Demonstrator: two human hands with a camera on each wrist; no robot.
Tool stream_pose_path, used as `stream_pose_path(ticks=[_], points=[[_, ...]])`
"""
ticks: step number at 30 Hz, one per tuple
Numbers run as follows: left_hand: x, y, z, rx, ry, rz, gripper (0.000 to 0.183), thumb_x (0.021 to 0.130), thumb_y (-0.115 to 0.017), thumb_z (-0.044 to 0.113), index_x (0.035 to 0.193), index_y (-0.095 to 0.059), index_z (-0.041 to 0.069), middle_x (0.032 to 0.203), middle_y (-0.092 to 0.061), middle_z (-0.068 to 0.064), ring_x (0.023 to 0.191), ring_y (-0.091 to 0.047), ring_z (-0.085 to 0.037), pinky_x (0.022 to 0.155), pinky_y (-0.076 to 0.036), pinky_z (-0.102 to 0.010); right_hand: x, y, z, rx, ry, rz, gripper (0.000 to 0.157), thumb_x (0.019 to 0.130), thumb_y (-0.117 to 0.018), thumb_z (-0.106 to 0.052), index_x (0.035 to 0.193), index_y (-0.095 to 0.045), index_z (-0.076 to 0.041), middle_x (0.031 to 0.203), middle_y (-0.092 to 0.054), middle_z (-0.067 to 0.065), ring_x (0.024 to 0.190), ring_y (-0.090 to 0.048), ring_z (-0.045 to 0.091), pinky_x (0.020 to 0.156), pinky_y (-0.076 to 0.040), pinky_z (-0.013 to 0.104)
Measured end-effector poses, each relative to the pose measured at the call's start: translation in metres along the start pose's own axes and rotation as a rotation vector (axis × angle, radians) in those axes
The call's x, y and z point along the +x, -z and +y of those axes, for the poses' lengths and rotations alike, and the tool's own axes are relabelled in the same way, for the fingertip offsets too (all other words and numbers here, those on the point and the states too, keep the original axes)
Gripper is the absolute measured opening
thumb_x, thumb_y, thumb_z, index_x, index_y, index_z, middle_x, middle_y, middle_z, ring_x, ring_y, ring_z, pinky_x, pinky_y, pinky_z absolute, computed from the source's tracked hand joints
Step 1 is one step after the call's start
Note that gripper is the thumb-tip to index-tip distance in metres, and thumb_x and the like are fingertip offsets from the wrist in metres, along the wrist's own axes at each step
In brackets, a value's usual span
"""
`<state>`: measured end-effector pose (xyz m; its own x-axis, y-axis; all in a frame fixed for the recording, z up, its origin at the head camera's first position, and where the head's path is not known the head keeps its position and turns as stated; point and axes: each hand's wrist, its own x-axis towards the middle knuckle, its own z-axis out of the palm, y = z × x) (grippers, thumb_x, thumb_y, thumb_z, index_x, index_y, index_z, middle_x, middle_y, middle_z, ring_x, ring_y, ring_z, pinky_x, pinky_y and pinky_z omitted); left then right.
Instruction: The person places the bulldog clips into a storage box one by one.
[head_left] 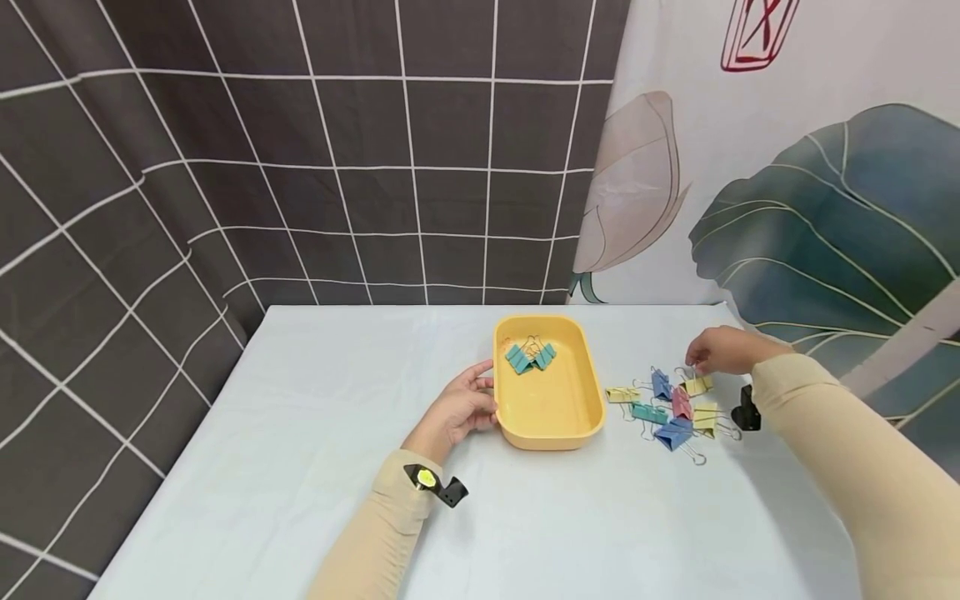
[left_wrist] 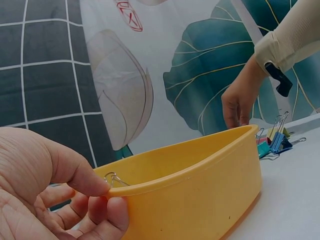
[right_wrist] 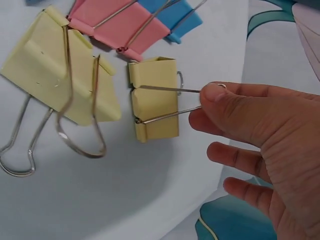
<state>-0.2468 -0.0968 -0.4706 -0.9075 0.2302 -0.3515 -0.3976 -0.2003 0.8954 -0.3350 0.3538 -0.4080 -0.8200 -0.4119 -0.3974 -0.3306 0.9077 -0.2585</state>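
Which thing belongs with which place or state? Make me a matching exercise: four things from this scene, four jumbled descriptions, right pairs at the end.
Things:
1. left hand
2. right hand
3. yellow tray
4. pink clip

Places and states:
A. contains teal clips
B. grips the tray's edge
C. lies among loose clips
D. pinches a yellow clip by its wire handle

Right pairs: 1-B, 2-D, 3-A, 4-C

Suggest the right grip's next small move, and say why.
I'd probably raise the yellow clip straight up: the right grip pinches its wire handle, and the pink clip lies close beside it, so a sideways drag might snag. The left grip holds the yellow tray, where two teal clips lie.
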Motion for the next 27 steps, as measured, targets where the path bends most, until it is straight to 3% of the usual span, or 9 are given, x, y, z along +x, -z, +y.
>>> stream_pose_path(ticks=[7,13,27], points=[[0.001,0.000,0.000,0.002,0.005,0.005,0.086,0.077,-0.057,-0.020,0.154,-0.042,0.016,0.120,-0.052,-0.011,0.077,-0.058,-0.016,0.059,-0.057,-0.024,0.000,-0.006,0.004,-0.016,0.046,0.028,0.006,0.091,-0.072,-0.009,0.097,-0.073,-0.008,0.090,-0.065,-0.001,0.085,-0.056,0.020,0.081,-0.056,0.043],[0.000,0.000,-0.001,0.003,0.004,0.006,0.086,0.076,-0.057,-0.021,0.153,-0.043,0.017,0.120,-0.052,-0.011,0.076,-0.058,-0.016,0.060,-0.057,-0.025,0.001,-0.005,0.003,-0.036,0.052,0.028,0.005,0.090,-0.074,-0.011,0.090,-0.072,-0.007,0.084,-0.061,-0.002,0.082,-0.054,0.019,0.074,-0.052,0.035],[-0.002,-0.001,0.001,0.000,0.002,0.007,0.087,0.076,-0.057,-0.020,0.153,-0.043,0.017,0.118,-0.053,-0.010,0.074,-0.058,-0.016,0.059,-0.056,-0.024,-0.003,0.012,-0.001,-0.087,0.068,0.037,0.002,0.090,-0.072,-0.006,0.090,-0.074,-0.007,0.085,-0.063,-0.001,0.080,-0.055,0.020,0.075,-0.055,0.038]])
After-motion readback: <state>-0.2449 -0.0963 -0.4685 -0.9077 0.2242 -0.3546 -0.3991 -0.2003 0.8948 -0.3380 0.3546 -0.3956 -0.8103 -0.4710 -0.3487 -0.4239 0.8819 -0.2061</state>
